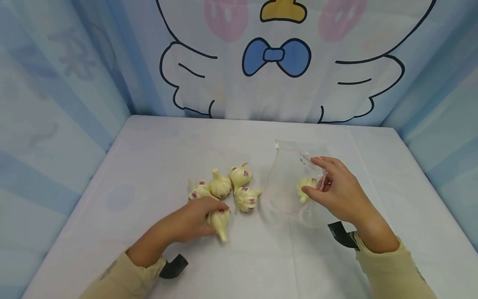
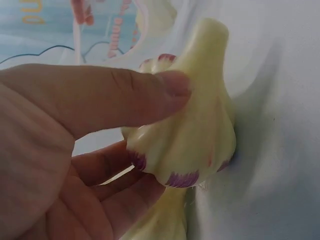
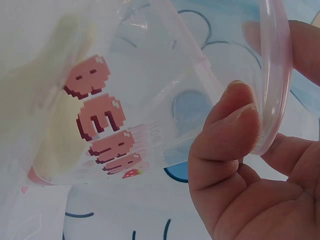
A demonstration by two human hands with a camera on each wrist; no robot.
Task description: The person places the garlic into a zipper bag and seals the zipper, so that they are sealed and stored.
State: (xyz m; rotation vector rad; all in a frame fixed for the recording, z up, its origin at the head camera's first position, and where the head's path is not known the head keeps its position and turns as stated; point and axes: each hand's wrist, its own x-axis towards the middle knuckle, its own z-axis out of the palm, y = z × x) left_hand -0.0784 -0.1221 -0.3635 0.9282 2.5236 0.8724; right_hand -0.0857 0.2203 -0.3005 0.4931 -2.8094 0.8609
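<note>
My left hand [image 1: 194,219] grips a pale garlic bulb [image 1: 220,220] with purple marks, its stem pointing toward me in the head view. In the left wrist view the thumb presses one side of this bulb [image 2: 205,125], with fingers behind and below. On the right, a clear plastic bag [image 1: 285,174] with pink edging stands open on the table. My right hand [image 1: 343,194] holds the bag's pink rim [image 3: 276,65], fingers curled at it. One garlic bulb [image 1: 306,189] is inside, blurred through the plastic behind pink lettering [image 3: 107,117].
Several more garlic bulbs [image 1: 220,185] lie clustered just beyond my left hand, between it and the bag. The white-covered table [image 1: 168,141] meets a printed curtain [image 1: 231,83] at its back edge. Blue-patterned curtains [image 1: 56,104] hang at both sides.
</note>
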